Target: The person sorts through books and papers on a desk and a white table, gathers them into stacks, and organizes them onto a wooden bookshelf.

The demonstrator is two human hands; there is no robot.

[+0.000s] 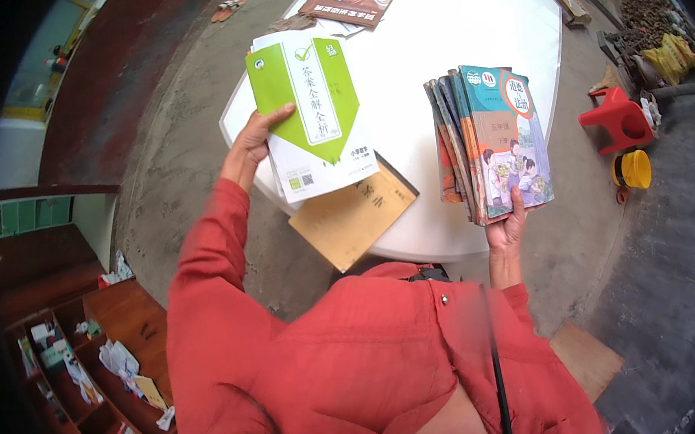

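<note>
My left hand (258,137) grips a green and white workbook (348,104) by its left side, thumb across the cover. Other paper edges show behind it. In my right hand (507,223) is a stack of textbooks (502,125), held from below with the thumb on the top cover. That cover is teal and brown with drawn children, and the worn spines fan out to the left. Beneath the workbook, a tan envelope or folder (348,223) lies over the near edge of the white table (433,210). Its upper part is hidden by the workbook.
A brown booklet (346,3) lies on papers at the table's far end. Right of the table stand a red plastic stool (615,119) and a yellow bucket (631,170). A wooden shelf unit (132,325) with books and bags is at lower left. Sandals (228,9) lie on the floor.
</note>
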